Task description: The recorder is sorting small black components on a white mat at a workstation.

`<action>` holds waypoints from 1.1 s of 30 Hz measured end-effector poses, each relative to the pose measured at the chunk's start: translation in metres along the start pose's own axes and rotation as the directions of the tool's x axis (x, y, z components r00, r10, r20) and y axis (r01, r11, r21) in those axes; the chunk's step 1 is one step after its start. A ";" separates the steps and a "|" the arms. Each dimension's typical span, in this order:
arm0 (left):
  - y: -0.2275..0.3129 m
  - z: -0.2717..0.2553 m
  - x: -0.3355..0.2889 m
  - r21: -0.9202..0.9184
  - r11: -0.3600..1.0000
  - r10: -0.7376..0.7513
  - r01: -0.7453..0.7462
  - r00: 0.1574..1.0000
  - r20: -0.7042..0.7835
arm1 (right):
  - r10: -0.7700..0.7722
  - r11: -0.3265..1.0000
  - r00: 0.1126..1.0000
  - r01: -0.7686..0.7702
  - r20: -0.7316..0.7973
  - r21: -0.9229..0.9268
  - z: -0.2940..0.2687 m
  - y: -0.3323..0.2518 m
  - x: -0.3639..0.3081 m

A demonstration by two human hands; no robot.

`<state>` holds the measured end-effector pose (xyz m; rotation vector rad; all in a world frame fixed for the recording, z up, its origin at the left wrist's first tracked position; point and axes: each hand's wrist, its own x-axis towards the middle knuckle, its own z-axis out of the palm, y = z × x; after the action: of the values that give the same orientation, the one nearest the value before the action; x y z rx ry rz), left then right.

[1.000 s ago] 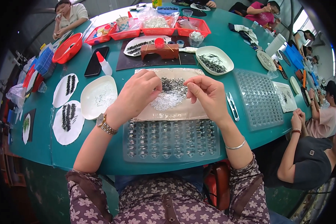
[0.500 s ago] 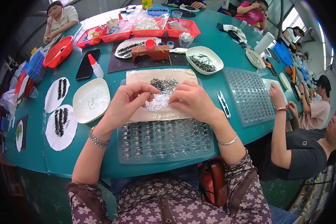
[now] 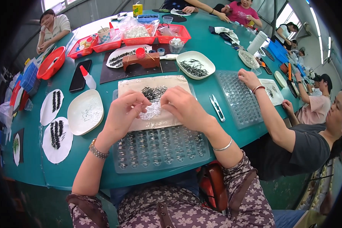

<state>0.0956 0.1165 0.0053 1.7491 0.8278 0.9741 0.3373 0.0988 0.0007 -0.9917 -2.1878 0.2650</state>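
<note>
My left hand (image 3: 127, 112) hovers over the left side of a beige padded board (image 3: 131, 83), its thumb and forefinger pinched together. Across from it my right hand (image 3: 186, 108) is curled in a pinch too, fingertips angled inward. Whatever sits between the fingers is too small to make out. Between and behind the hands lies a heap of small black and silver slivers (image 3: 152, 93); a heap of small white pieces (image 3: 152, 111) is nearer me, partly covered by the fingers. The board rests on the far part of a clear plastic tray (image 3: 163, 152), whose many small hollows hold dark and silvery pieces.
Left stand a white dish (image 3: 79, 123) with white bits and a red-capped glue bottle (image 3: 89, 79). Thread snips (image 3: 217, 108) lie right, below a dish of dark slivers (image 3: 183, 72). A co-worker's arm (image 3: 271, 102) reaches over another clear tray (image 3: 239, 110). Red baskets (image 3: 178, 38) stand behind.
The whole view has shifted a little. My left fingertips are slightly lower against the heaps; both hands stay pinched. The co-worker at right has moved a hand over the neighbouring tray.
</note>
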 end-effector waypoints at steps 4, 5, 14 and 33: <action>-0.001 0.007 -0.005 -0.120 0.989 -0.089 0.087 0.996 -0.008 | 0.209 0.906 0.977 -0.206 0.032 0.369 0.002 -0.008 -0.001; -0.002 0.009 -0.006 -0.148 0.982 -0.116 0.114 0.993 -0.009 | 0.286 0.832 0.956 -0.284 0.071 0.476 0.004 -0.010 -0.002; -0.012 0.012 -0.011 0.042 0.997 -0.070 0.071 0.997 -0.043 | 0.362 0.690 0.928 -0.334 0.094 0.642 0.022 -0.012 -0.002; -0.012 0.015 -0.005 0.182 0.981 0.082 -0.072 0.996 -0.045 | 0.308 0.763 0.950 -0.276 0.047 0.585 0.020 -0.009 -0.002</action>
<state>0.1059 0.1104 -0.0108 1.9291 0.9108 1.0264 0.3192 0.0931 -0.0106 -0.9501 -1.7110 0.9901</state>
